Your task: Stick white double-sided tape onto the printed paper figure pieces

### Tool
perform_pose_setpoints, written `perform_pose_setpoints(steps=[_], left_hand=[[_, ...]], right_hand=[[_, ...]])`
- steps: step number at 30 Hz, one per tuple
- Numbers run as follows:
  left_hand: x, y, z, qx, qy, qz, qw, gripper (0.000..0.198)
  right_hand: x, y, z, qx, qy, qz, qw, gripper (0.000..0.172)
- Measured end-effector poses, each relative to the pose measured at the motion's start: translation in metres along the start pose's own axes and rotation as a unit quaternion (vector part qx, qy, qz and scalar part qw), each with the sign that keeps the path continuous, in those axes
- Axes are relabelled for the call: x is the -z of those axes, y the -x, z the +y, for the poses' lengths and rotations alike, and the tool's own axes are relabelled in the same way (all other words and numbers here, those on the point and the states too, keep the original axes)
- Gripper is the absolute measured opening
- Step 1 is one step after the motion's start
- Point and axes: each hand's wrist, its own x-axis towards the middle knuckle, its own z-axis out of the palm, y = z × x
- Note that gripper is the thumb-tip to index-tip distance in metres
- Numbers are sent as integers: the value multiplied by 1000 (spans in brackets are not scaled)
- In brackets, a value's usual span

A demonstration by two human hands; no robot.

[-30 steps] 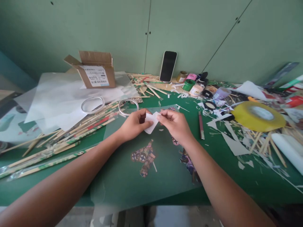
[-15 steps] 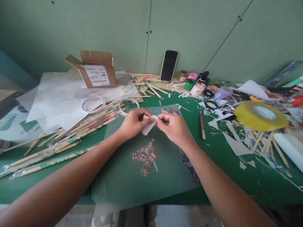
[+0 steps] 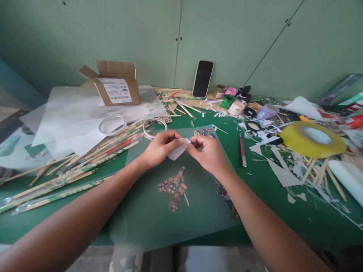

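Note:
Above a clear plastic sheet (image 3: 147,219) on the green table, both hands pinch one small white paper piece (image 3: 177,152). My left hand (image 3: 160,147) holds its left side with closed fingers. My right hand (image 3: 208,151) pinches its upper right corner between thumb and fingertips. A patterned butterfly cutout (image 3: 173,187) lies under the sheet, just below the hands. More patterned cutouts (image 3: 225,192) lie partly hidden beneath my right forearm.
Bamboo sticks (image 3: 70,170) lie at the left, near two tape rings (image 3: 112,124) and white sheets. A cardboard box (image 3: 115,84) and a phone (image 3: 202,78) stand at the back. A craft knife (image 3: 242,150), small paint jars (image 3: 232,104), a yellow tape roll (image 3: 312,139) and paper scraps fill the right.
The white paper piece has tilted and dropped slightly, showing less of its face. My right fingers have closed tighter on its corner. Both hands stay in the same place.

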Motion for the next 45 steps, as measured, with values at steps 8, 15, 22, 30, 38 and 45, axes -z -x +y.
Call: perform_pose_setpoints(steps=[8,15,22,30,38,45], left_hand=[[-2,2,0,-43,-116,61,990,22],[-2,3,1,-28,-119,66,990,22],[0,1,-4,4,-60,29,998,31],[0,-2,-8,36,-72,45,996,34],[0,0,-5,-22,-137,22,990,33],[3,3,-3,-44,-184,5,982,30]], right_hand=[[-1,2,-1,22,18,-17,999,11],[-2,2,-1,7,6,-7,1000,11],[1,2,2,1,-1,2,1000,20],[2,2,6,160,88,92,979,15],[7,0,10,105,71,22,992,21],[16,-2,9,128,91,-29,987,21]])
